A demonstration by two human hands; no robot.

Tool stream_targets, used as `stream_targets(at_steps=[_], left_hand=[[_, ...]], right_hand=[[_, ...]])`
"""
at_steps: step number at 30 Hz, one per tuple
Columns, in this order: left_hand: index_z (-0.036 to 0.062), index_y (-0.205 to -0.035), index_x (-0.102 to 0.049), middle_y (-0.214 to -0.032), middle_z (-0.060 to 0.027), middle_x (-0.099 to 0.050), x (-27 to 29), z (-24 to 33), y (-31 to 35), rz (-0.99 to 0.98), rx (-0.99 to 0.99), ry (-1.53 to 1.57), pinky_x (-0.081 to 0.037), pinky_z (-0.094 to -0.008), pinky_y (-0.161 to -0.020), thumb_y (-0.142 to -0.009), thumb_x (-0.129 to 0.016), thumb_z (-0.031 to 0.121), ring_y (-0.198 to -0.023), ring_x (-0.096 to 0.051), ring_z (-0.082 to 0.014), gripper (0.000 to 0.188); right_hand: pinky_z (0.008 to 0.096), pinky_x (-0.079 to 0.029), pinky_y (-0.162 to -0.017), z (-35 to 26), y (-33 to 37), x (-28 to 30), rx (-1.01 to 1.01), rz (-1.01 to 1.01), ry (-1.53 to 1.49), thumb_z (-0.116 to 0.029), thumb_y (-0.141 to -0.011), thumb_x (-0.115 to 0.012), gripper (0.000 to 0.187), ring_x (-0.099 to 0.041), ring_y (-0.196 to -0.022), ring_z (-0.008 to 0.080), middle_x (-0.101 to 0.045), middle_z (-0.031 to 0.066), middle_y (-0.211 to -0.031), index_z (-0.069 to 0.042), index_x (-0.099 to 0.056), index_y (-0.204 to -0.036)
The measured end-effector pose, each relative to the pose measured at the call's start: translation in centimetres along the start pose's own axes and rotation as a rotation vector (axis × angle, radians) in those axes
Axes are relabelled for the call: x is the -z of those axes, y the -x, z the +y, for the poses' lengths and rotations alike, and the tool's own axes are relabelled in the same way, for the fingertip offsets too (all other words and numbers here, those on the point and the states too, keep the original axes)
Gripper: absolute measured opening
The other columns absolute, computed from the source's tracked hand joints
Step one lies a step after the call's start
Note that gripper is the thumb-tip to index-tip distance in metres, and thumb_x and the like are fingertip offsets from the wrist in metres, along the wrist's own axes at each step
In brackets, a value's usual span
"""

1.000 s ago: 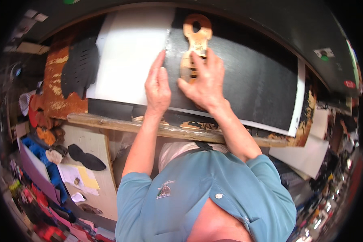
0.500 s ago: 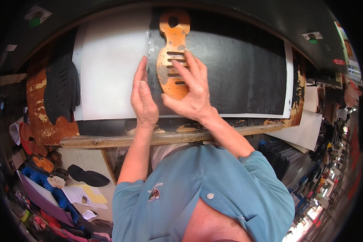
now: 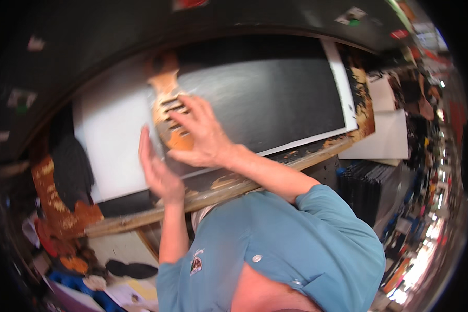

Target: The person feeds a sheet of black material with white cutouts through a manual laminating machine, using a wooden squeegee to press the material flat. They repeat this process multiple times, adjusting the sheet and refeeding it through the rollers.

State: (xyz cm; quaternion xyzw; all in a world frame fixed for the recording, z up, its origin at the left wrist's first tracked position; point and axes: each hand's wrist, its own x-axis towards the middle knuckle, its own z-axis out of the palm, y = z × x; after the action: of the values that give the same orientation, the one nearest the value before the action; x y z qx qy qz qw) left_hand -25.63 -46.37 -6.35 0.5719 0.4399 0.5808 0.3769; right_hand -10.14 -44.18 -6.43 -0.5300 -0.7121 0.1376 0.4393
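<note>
An orange, sole-shaped cutting die (image 3: 165, 85) with several dark slots and a hole near its far end lies along the left edge of a black sheet (image 3: 268, 99). Spread over its near part, my right hand (image 3: 205, 138) touches the slotted area, the thumb near the rounded near end. My left hand (image 3: 161, 174) is held edge-on just left of the die, fingers stretched out and nothing in it. Under the black sheet is a white board (image 3: 112, 125), bare on the left side. Motion blurs the die's far end.
Dark cut pieces (image 3: 73, 166) are piled left of the board. A wooden rail (image 3: 223, 195) edges the worn bench, and a dark machine beam (image 3: 140, 36) spans the far side. Stacked black sheets (image 3: 364, 190) and white panels (image 3: 382, 132) stand at the right.
The view has turned, so bench, die and hands appear tilted and lower left. My right hand stays on the die; my left hand remains beside it, slightly nearer the bench edge.
</note>
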Motion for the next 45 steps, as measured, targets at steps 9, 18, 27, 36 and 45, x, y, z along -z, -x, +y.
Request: stream_targets(at_steps=[9,18,27,36,45], left_hand=[[-0.0007,-0.092,-0.067,-0.087,-0.0158,-0.071,0.3,-0.5,10.1,-0.398,-0.401,-0.377,-0.056,-0.0421,-0.071,-0.095,-0.069,-0.004,-0.076,-0.067,-0.0347,0.005],[0.0021,-0.075,-0.059,-0.072,-0.0145,-0.059,0.5,-2.7,10.1,-0.188,-0.405,-0.652,-0.047,-0.0468,-0.058,-0.098,-0.075,0.006,-0.062,-0.058,-0.0362,0.028],[0.0065,-0.072,-0.057,-0.071,-0.0116,-0.060,-0.9,-2.4,10.9,-0.075,-0.519,-0.818,-0.050,-0.0456,-0.066,-0.095,-0.078,0.016,-0.069,-0.062,-0.0342,0.033],[0.0054,-0.069,-0.055,-0.070,-0.0117,-0.060,-0.8,-2.3,10.8,-0.072,-0.461,-0.823,-0.049,-0.0453,-0.065,-0.094,-0.081,0.019,-0.070,-0.062,-0.0329,0.038],[0.0044,-0.071,-0.054,-0.073,-0.0129,-0.061,-1.0,-2.3,10.8,-0.106,-0.399,-0.808,-0.049,-0.0474,-0.068,-0.095,-0.080,0.021,-0.074,-0.062,-0.0350,0.039]], right_hand=[[0.0393,-0.057,-0.090,0.4,6.1,10.6,-0.063,0.249,-0.095,-0.010,-0.085,-0.084,0.035,-0.069,-0.106,0.0303,-0.071,0.0158,-0.115,0.000,-0.072,-0.116],[0.0275,-0.048,-0.064,10.0,2.7,33.5,-0.056,1.003,0.101,-0.026,-0.104,-0.071,0.031,-0.056,-0.069,0.0065,-0.064,0.0007,-0.069,0.000,-0.070,-0.088],[0.0316,-0.048,-0.063,11.9,18.2,26.6,-0.397,0.660,0.105,-0.021,-0.102,-0.074,0.026,-0.056,-0.067,0.0099,-0.065,0.0076,-0.071,0.001,-0.071,-0.088],[0.0417,-0.051,-0.067,12.9,20.8,23.1,-0.092,0.414,0.416,-0.014,-0.089,-0.081,0.013,-0.066,-0.072,0.0279,-0.066,0.0058,-0.075,-0.008,-0.073,-0.081],[0.0376,-0.052,-0.069,13.4,21.3,23.5,-0.143,0.369,0.244,-0.012,-0.095,-0.079,0.013,-0.067,-0.072,0.0262,-0.069,0.0114,-0.080,-0.001,-0.075,-0.089]])
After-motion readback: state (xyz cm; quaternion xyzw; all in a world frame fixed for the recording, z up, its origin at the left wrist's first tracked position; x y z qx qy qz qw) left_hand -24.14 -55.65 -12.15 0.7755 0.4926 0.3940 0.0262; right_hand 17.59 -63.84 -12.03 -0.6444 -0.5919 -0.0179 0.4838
